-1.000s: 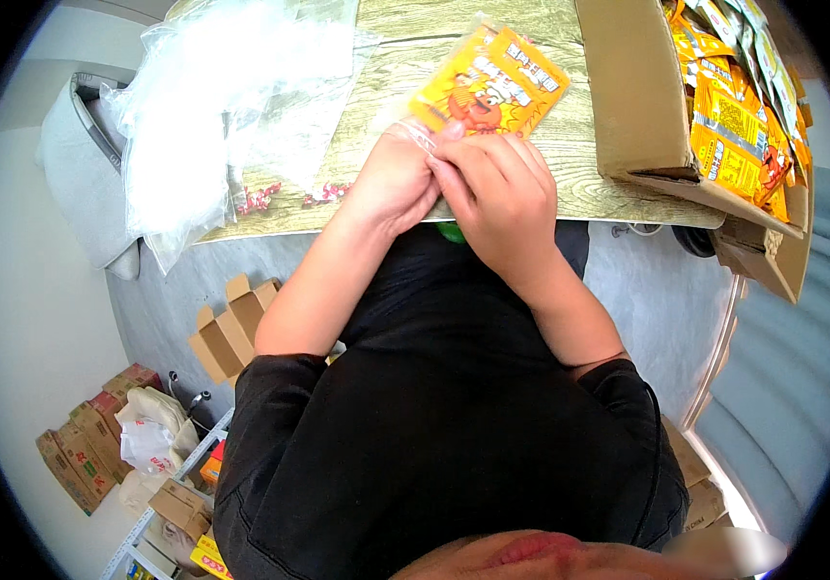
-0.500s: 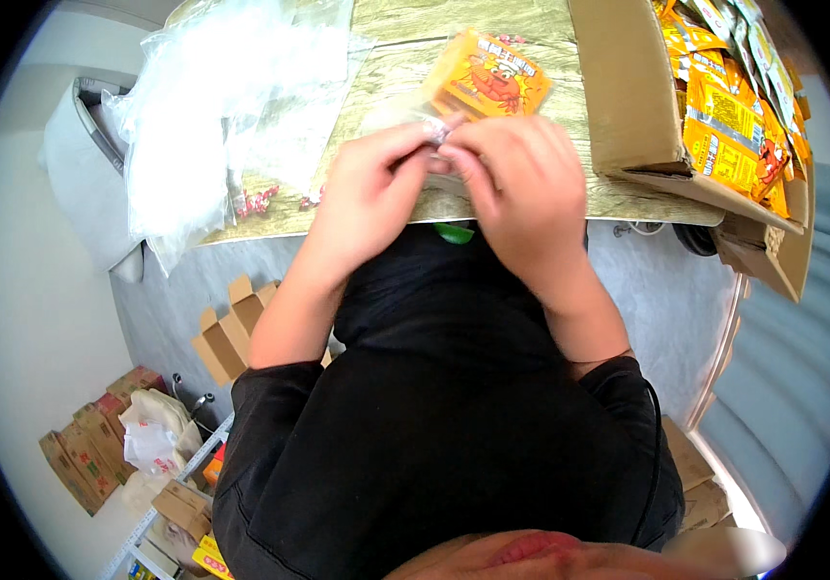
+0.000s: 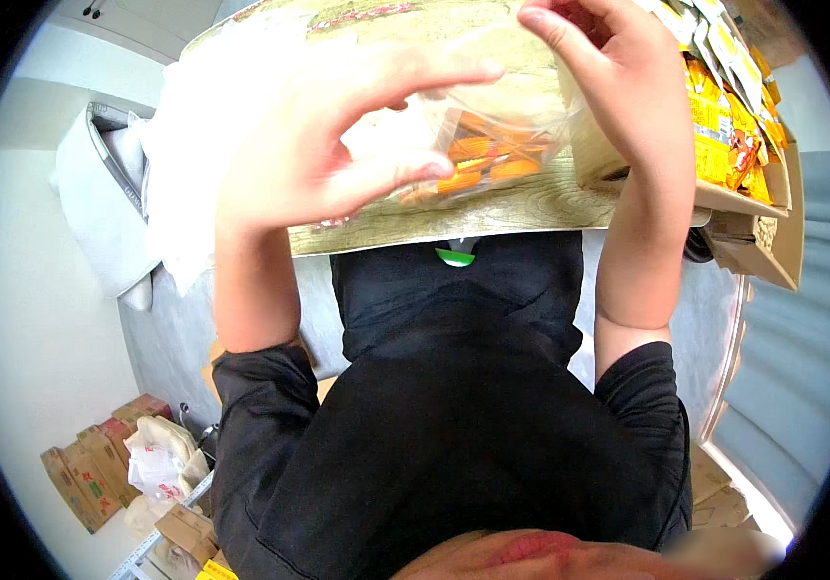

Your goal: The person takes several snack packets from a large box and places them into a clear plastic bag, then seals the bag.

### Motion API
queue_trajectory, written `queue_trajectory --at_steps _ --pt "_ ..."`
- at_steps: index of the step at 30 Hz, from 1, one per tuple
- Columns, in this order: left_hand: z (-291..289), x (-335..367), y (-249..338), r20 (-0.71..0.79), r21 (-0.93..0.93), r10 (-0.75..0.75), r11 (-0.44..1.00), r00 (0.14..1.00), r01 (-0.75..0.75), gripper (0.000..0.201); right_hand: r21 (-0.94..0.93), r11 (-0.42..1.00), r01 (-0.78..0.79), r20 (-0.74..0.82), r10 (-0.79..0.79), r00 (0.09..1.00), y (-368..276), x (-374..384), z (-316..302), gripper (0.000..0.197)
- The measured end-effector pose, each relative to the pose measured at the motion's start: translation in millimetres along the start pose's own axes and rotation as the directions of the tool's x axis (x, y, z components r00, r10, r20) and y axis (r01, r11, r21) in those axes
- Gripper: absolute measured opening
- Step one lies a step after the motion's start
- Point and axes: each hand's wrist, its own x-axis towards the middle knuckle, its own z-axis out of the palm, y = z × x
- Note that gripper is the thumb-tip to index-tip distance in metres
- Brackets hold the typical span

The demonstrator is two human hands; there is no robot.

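Observation:
A clear plastic bag point(image 3: 449, 140) with orange packets point(image 3: 494, 159) in it rests near the front of the wood-patterned table. At its left side is my left hand point(image 3: 338, 145), open, thumb and forefinger spread wide. The thumb tip overlaps the bag's edge; whether it touches is unclear. My right hand point(image 3: 618, 68) is raised above and to the right of the bag, beside the cardboard box. Its thumb stands apart from the curled fingers, which the picture's top edge partly cuts off; I see nothing held there. A pile of clear plastic bags point(image 3: 193, 164), glaring white, lies behind my left hand.
At the right, a cardboard box point(image 3: 777, 179) holds several yellow-orange packets point(image 3: 724, 121). Small red-printed wrappers point(image 3: 367, 14) lie toward the table's far side. A grey chair point(image 3: 101, 208) stands at the left. Closed cartons point(image 3: 91, 483) and a shelf are on the lower left.
My hands, together at the bag's top before, have moved apart, the left one leftward, the right one up and right. The orange packets now show several edges instead of a broad printed face.

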Motion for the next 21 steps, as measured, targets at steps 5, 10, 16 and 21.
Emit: queue_trajectory --at_steps 5,10,16,21 --pt "26.5 -20.9 -34.2 -0.323 -0.011 -0.256 0.964 0.911 0.266 0.016 0.067 0.996 -0.066 0.165 0.054 0.985 33.1 -7.4 8.1 0.026" --pt "16.0 -30.6 -42.4 -0.321 -0.085 -0.315 0.949 0.893 0.304 0.017 0.139 0.97 0.2 0.091 -0.213 0.973 35.8 -29.5 1.4 0.025" --pt "11.0 -35.0 -47.6 -0.458 -0.197 -0.326 0.945 0.827 0.263 0.033 -0.001 0.988 0.156 -0.036 -0.156 0.987 30.5 -38.3 2.6 0.022" --pt "13.3 -39.4 -49.3 -0.493 -0.099 -0.238 0.971 0.837 0.218 0.037 -0.171 0.931 0.322 0.027 -0.322 0.946 29.0 -34.1 5.5 0.025"
